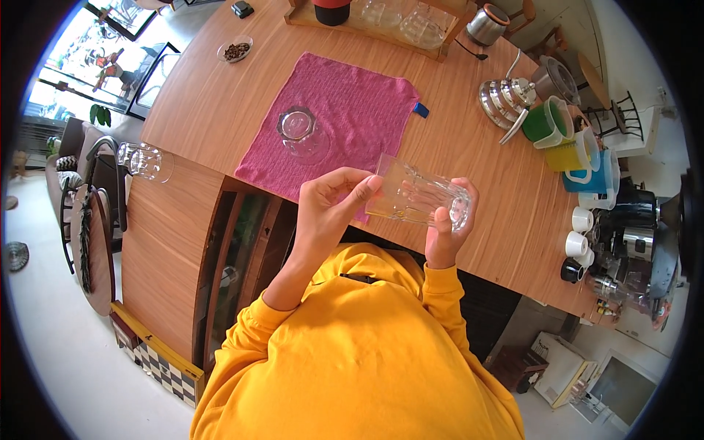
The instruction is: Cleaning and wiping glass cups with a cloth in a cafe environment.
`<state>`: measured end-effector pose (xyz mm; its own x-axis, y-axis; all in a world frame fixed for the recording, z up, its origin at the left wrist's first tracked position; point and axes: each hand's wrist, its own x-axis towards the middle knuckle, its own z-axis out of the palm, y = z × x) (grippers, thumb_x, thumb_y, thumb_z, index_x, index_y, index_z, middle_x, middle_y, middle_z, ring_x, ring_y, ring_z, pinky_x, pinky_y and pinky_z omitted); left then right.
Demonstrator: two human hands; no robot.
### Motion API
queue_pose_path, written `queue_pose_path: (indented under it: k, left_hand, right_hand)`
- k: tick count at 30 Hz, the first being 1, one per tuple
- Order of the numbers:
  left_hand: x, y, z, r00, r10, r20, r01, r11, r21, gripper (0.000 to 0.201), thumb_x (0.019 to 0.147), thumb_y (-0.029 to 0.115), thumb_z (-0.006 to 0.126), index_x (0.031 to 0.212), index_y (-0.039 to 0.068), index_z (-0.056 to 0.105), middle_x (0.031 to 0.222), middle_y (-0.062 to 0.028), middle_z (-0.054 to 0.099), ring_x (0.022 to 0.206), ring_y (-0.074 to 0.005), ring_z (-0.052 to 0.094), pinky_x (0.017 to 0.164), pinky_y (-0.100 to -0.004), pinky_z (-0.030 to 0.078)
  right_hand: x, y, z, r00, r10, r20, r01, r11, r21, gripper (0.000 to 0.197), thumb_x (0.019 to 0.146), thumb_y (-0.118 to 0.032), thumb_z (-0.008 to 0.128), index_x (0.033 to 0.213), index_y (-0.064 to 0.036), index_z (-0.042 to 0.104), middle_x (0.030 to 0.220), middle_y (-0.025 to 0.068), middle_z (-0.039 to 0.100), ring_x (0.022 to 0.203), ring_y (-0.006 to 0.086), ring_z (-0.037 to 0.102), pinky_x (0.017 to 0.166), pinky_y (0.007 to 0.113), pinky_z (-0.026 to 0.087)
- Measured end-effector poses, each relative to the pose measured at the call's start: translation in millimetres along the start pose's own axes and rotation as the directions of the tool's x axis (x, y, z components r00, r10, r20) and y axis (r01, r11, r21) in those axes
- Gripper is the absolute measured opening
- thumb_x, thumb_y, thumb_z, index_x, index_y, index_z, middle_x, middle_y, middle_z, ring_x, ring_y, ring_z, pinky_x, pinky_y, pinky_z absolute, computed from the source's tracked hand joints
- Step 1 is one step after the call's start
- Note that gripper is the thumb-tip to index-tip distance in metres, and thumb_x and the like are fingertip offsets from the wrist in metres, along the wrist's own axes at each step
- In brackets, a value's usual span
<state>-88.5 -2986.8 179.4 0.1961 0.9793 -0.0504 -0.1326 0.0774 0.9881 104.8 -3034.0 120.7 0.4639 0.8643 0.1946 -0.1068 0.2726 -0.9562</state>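
Note:
Between my two hands a clear drinking glass (414, 196) lies sideways in the air, just off the near edge of the pink cloth (348, 88). My left hand (334, 202) pinches its rim between thumb and fingers. Around its thick base curl the fingers and thumb of my right hand (453, 224). Another clear glass (299, 128) rests on the cloth, apparently upside down. A third glass (147, 161) stands at the table's left edge, away from my hands.
A steel gooseneck kettle (502, 103) stands at the right, beside green (546, 123), yellow (572, 154) and blue (590, 176) pitchers. White cups (579, 220) sit nearer me. A wooden rack (381, 33) with glassware runs along the far side. A small dish of beans (235, 50) lies far left.

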Motion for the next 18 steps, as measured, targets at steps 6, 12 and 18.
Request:
queue_pose_path:
  k: [6,12,18]
  left_hand:
    - [-6.4,-5.9,3.4,0.997,-0.082,0.007,0.083,0.995,-0.054,0.026,0.094,0.025,0.072,0.1,0.0,0.073,0.085,-0.0021,0.071,0.078,-0.0075,0.064,0.069,-0.0225,0.053]
    - [-3.7,-9.7,0.6,0.987,-0.159,0.033,0.163,0.97,-0.182,0.022,0.095,0.02,0.07,0.101,0.0,0.073,0.088,-0.0047,0.072,0.078,-0.01,0.065,0.073,-0.0235,0.052]
    - [6.1,-20.2,-5.4,0.984,-0.128,-0.125,0.112,0.985,-0.128,0.021,0.094,0.021,0.072,0.1,0.001,0.073,0.087,-0.0044,0.071,0.077,-0.0096,0.064,0.072,-0.0233,0.052]
  right_hand:
    - [2.0,-4.3,-8.4,0.998,-0.044,0.038,0.045,0.998,-0.036,0.067,0.08,-0.039,0.081,0.128,-0.0074,0.047,0.12,0.016,0.058,0.112,0.0232,0.058,0.095,0.036,0.051]
    - [7.2,-6.2,-20.2,0.977,-0.132,0.166,0.136,0.991,-0.011,0.067,0.075,-0.026,0.084,0.127,-0.0066,0.046,0.117,0.016,0.057,0.112,0.0274,0.059,0.094,0.039,0.053]
    - [6.9,-10.1,-25.3,0.895,-0.249,0.371,0.298,0.951,-0.08,0.067,0.074,-0.024,0.084,0.127,-0.0059,0.046,0.115,0.0141,0.055,0.112,0.0283,0.059,0.096,0.041,0.051]
